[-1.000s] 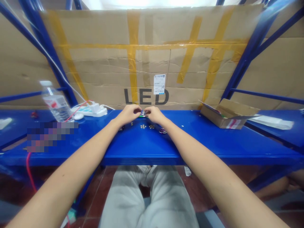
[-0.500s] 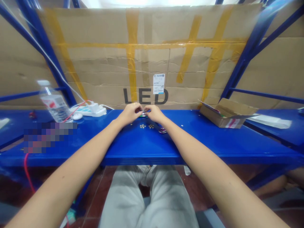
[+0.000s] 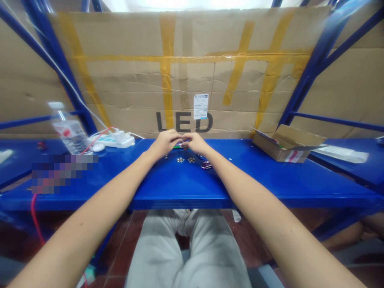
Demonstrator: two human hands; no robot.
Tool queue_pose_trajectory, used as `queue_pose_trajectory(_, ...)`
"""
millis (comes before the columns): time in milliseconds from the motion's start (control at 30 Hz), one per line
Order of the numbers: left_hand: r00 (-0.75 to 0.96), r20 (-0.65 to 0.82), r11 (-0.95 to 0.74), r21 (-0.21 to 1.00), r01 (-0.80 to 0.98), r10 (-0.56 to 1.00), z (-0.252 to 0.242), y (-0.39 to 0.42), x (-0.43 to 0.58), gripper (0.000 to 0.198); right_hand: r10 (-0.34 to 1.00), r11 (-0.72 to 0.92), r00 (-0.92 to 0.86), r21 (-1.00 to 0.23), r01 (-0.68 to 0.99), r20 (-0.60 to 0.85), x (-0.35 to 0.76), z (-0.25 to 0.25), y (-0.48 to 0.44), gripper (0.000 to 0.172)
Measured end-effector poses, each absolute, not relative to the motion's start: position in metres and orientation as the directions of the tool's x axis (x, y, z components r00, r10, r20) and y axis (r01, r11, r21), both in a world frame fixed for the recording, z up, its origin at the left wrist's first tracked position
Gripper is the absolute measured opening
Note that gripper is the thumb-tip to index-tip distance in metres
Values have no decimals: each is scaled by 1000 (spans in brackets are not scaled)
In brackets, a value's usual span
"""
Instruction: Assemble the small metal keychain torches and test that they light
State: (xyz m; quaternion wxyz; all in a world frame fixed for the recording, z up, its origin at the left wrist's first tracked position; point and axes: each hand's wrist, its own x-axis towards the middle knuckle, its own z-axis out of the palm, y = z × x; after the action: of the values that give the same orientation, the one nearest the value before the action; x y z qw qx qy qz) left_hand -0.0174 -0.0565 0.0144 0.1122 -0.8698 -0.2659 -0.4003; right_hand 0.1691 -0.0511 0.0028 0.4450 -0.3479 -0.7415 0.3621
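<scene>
Both arms reach forward over the blue metal bench (image 3: 180, 188). My left hand (image 3: 163, 143) and my right hand (image 3: 195, 144) meet at the far middle of it, fingers pinched together on a small green and metal part (image 3: 179, 145) held between them. Just in front of the hands lie small round metal pieces (image 3: 181, 160) (image 3: 191, 160) and a little bundle of coloured wires (image 3: 205, 165). The part is too small to name.
A water bottle (image 3: 69, 132) and a white power strip (image 3: 112, 139) with a red cable stand at the left. An open cardboard box (image 3: 285, 144) sits at the right. A taped cardboard wall (image 3: 186, 80) marked LED backs the bench. My knees are below the front edge.
The hands have stayed together at the same spot, with only slight finger movement on the small part. The view shifted a little.
</scene>
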Motion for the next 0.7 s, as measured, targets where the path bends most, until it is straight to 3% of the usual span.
queue_pose_trajectory(367,405,761,-756,168,632,507,18,-65,-20,15,785,618,-342,-695,367,517,173,3,-46,27)
queue_pose_trajectory(567,579,486,-733,222,643,655,9,-58,-24,22,770,623,-426,-419,660,475,181,0,-50,34)
queue_pose_trajectory(700,587,414,-706,243,666,696,5,-56,-25,26,786,604,-418,-422,676,456,182,-1,-49,35)
